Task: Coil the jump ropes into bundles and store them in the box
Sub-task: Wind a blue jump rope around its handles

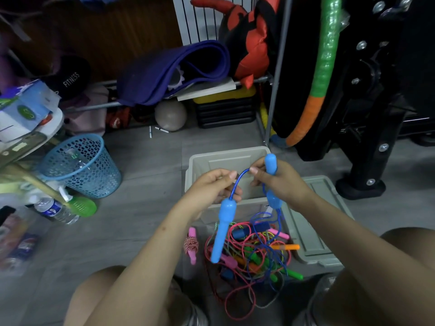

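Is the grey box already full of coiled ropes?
No, the grey box looks empty inside, and the tangled ropes lie on the floor before it.

"FITNESS" on black bag (70, 77)

Blue rope handles (223, 229), beige box (226, 158), teal perforated basket (82, 165).

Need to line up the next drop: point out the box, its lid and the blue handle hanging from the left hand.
box (229, 152), head view, far rim
lid (316, 236), head view, top panel
blue handle (222, 231), head view, mid-shaft
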